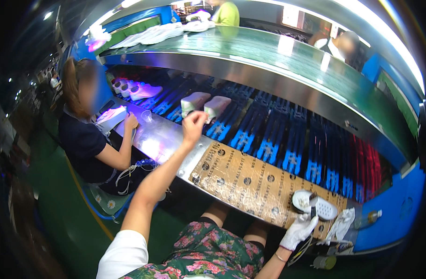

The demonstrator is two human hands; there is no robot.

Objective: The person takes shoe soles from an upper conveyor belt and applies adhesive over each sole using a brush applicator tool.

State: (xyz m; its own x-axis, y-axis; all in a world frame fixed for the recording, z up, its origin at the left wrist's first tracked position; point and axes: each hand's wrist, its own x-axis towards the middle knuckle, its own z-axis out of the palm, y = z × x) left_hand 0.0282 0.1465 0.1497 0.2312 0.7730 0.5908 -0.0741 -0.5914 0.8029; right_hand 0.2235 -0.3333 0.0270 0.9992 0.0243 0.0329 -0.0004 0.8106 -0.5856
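Observation:
My bare left hand (pixel 193 129) reaches to the rack's near edge with its fingers curled together. It is right beside two pale shoes (pixel 215 107) standing on the blue-lit bars; whether it touches the nearer one is hard to tell. In a white knit glove, my right hand (pixel 300 229) is low at the right, closed around the dark handle of what looks like a brush (pixel 314 201). Beside it on the brown covered ledge (pixel 250 183) are a round white bowl (pixel 301 199) with white stuff inside and a white perforated piece, perhaps a sole (pixel 326 210).
To my left a co-worker (pixel 89 125) sits with a pale shoe (pixel 111 116). Several shoes (pixel 143 90) are on the rack's far left. A green upper belt (pixel 250 44) overhangs it. A white cloth (pixel 342 224) and clear bottle (pixel 368 218) are at the right end.

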